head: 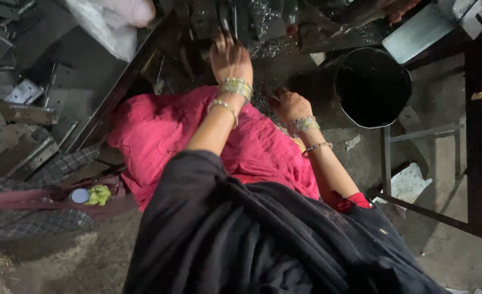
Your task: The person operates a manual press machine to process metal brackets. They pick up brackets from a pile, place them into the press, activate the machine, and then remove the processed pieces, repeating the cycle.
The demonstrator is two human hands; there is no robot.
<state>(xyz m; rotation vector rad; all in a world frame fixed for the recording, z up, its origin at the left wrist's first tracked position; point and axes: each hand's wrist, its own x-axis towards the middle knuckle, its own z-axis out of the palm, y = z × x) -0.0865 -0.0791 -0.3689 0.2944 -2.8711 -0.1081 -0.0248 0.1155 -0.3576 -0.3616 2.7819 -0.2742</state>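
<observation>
Metal parts (dark, heaped): left hand rests on them, grasp unclear; right hand curled just beside; black bucket right.

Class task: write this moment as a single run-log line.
left hand: reaching among dark metal parts | right hand: lower, on debris | black bucket: at right | red cloth: beneath arms

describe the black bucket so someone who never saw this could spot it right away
Start at the pink cloth spread across the person's lap and look past the right hand toward the upper right. There stands the black bucket, round and open-topped with a dark inside. Everything near it is flat grey metal, so it is the only round container.
</observation>
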